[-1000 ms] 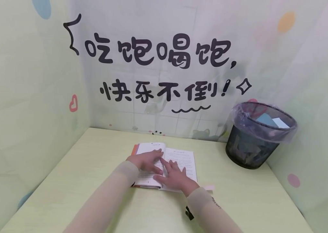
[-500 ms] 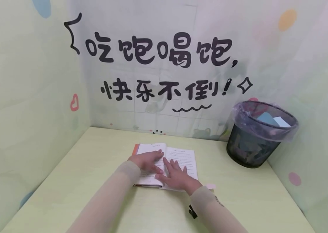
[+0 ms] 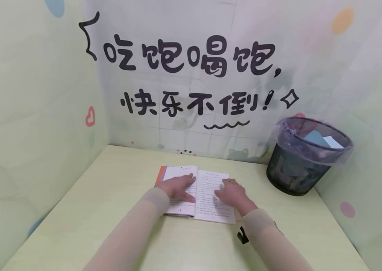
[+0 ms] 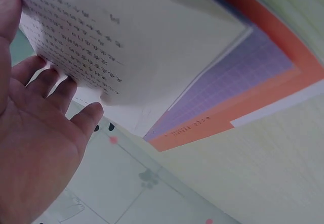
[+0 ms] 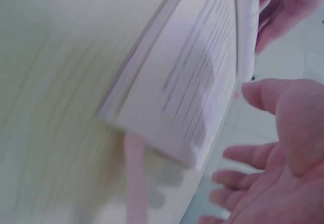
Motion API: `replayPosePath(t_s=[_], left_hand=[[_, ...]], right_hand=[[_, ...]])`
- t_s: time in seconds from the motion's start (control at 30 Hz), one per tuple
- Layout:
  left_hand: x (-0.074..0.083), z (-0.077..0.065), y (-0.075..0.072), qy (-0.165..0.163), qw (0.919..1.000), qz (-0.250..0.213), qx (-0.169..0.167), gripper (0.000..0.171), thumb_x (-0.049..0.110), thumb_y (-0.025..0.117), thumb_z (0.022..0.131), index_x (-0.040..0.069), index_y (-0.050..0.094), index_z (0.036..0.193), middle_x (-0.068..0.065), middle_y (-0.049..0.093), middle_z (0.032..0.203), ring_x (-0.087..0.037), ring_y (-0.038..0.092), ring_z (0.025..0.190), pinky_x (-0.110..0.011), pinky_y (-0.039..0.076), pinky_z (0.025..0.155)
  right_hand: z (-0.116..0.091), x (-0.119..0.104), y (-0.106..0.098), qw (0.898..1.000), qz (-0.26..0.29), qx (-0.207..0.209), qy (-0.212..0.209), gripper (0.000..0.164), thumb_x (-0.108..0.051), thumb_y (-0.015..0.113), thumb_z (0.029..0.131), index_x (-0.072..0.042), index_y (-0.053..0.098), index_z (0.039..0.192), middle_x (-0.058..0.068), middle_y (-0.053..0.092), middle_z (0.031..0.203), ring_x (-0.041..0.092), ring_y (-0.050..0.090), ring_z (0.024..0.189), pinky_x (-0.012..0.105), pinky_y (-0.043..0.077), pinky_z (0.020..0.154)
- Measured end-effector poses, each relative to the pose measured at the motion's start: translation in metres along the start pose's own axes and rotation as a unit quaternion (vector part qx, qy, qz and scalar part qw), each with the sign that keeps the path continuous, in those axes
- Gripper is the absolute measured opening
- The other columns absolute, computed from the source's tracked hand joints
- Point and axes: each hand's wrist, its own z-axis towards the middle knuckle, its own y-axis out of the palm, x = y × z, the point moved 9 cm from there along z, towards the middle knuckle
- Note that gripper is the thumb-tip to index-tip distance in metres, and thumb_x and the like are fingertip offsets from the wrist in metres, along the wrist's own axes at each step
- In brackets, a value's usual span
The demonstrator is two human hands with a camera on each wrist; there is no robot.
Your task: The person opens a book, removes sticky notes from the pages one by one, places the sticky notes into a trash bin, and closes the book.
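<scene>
An open book (image 3: 211, 205) lies on the table, printed text on both pages. Its orange cover edge (image 3: 160, 175) sticks out at the left. My left hand (image 3: 178, 187) rests on the left page with fingers spread near the centre fold. In the left wrist view that page (image 4: 152, 47) lies above a purple inner sheet (image 4: 235, 82). My right hand (image 3: 233, 194) is at the right page's outer edge. The right wrist view shows its fingers (image 5: 245, 155) loosely extended, apart from the paper, holding nothing. A pink strip (image 5: 135, 178) pokes out from under the book.
A black mesh waste bin (image 3: 294, 171) with a clear purplish liner stands at the back right, papers inside. Printed wall sheets enclose the table (image 3: 85, 210) at the back and both sides. A small black piece (image 3: 242, 236) shows by the right sleeve.
My right hand has moved right, from near the fold to the right page's outer edge, uncovering the text. The left hand stays on the left page. The view has shifted slightly.
</scene>
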Motion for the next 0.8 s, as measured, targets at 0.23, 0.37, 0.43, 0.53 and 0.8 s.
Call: replayPosePath(t_s=[0.23,0.37,0.43,0.53,0.8], left_hand=[[0.002,0.0,0.001,-0.002,1.0,0.005,0.002,0.096,0.047,0.079,0.079,0.015,0.031,0.155,-0.002,0.019,0.159,-0.022,0.019,0.141,-0.043,0.02,0.116],[0.002,0.0,0.001,0.001,1.0,0.006,0.005,0.095,0.048,0.079,0.079,0.015,0.031,0.155,-0.002,0.019,0.159,-0.023,0.019,0.14,-0.043,0.02,0.116],[0.001,0.001,0.002,0.001,1.0,0.004,0.006,0.095,0.048,0.078,0.079,0.015,0.031,0.155,-0.002,0.018,0.159,-0.023,0.018,0.141,-0.043,0.02,0.116],[0.001,0.001,0.002,0.004,1.0,0.001,0.006,0.095,0.048,0.078,0.08,0.014,0.031,0.155,-0.002,0.018,0.159,-0.023,0.018,0.141,-0.044,0.019,0.116],[0.001,0.002,0.002,0.002,0.9999,0.011,0.005,0.095,0.05,0.077,0.08,0.015,0.029,0.155,-0.002,0.017,0.159,-0.023,0.017,0.141,-0.043,0.019,0.117]], right_hand=[[-0.003,0.038,0.006,0.997,-0.001,-0.032,0.077,0.063,-0.046,0.066,0.092,0.009,0.06,0.121,0.031,0.04,0.137,0.045,0.025,0.131,0.067,0.023,0.104],[-0.005,0.037,0.01,0.996,0.026,-0.031,0.076,0.06,-0.046,0.071,0.089,0.007,0.059,0.115,0.019,0.051,0.114,0.034,0.042,0.105,0.057,0.037,0.092],[-0.006,0.035,0.009,0.996,0.034,-0.026,0.079,0.064,-0.045,0.073,0.087,0.008,0.055,0.117,0.017,0.051,0.108,0.032,0.044,0.095,0.053,0.04,0.087],[-0.007,0.034,0.007,0.995,0.042,-0.019,0.09,0.069,-0.044,0.075,0.086,0.01,0.051,0.122,0.017,0.051,0.107,0.031,0.045,0.092,0.05,0.041,0.084],[-0.01,0.025,0.001,0.997,0.014,-0.016,0.074,0.069,-0.039,0.073,0.088,0.011,0.051,0.13,0.026,0.043,0.133,0.038,0.039,0.115,0.058,0.035,0.098]])
